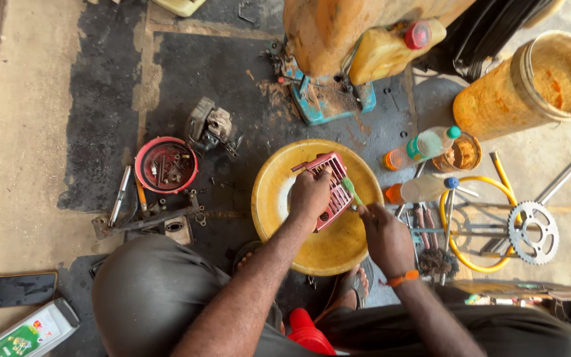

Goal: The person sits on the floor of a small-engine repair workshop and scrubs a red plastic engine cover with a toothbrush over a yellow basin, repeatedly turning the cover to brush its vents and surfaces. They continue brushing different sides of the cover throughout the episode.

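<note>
My left hand (308, 194) grips a red slotted plastic cover (330, 188) and holds it tilted over a yellow round basin (279, 211) on the floor. My right hand (386, 238), with an orange band at the wrist, holds a small brush with a green handle (351, 190). The brush tip touches the right edge of the red cover. My knees in grey trousers frame the bottom of the view.
A red round lid (165, 165) with small metal parts lies left, beside an engine part (209, 127) and metal tools (141, 218). Right of the basin: two plastic bottles (423, 147), a yellow ring (474, 218), a sprocket (532, 233). Orange bucket (530, 86) and jerrycan (391, 49) behind. A phone (11, 289) lies at the lower left.
</note>
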